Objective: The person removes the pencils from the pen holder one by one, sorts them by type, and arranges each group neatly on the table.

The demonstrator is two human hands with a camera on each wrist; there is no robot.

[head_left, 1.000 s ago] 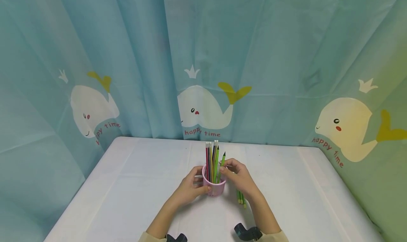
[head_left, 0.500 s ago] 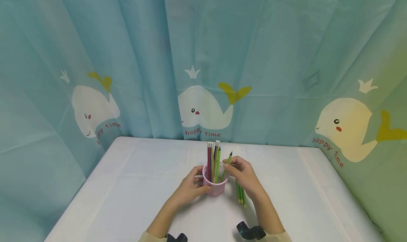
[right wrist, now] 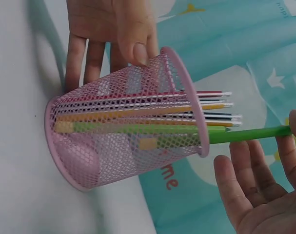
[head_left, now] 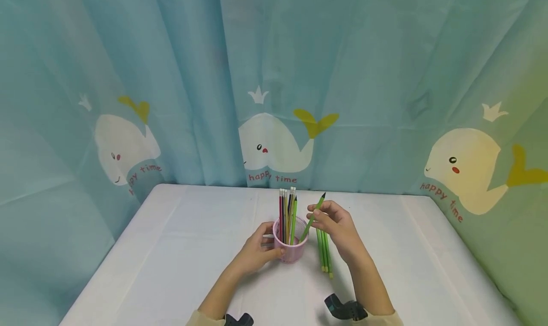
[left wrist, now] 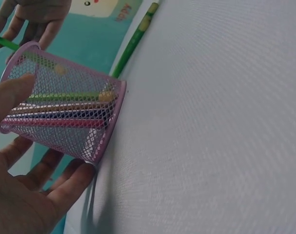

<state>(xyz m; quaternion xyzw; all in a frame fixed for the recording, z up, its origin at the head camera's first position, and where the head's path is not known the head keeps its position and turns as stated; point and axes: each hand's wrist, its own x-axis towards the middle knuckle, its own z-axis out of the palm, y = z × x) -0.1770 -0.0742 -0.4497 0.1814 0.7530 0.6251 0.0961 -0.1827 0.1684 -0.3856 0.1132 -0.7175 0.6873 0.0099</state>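
A pink mesh pencil cup [head_left: 292, 254] stands upright on the white table, my left hand [head_left: 253, 254] gripping its left side with thumb and fingers around the wall. Inside stand several striped pencils [right wrist: 218, 105] with white-tipped ends up, plus one green pencil [head_left: 294, 223] with its black point up. Between thumb and fingers, my right hand [head_left: 341, 231] pinches another green pencil [head_left: 318, 206] near its sharpened end. That pencil leans right over the rim; its eraser end [right wrist: 148, 143] is inside the cup, above the bottom, as the right wrist view shows.
Several green pencils [head_left: 324, 252] lie side by side on the table, right of the cup and partly behind the right hand. The white tabletop [head_left: 184, 254] extends to both sides. A blue-green curtain [head_left: 364, 78] with whale prints hangs behind the table.
My right hand has moved right and up, raising the pinched green pencil partway and tilting it more to the right. The left hand and the cup have stayed nearly in place.
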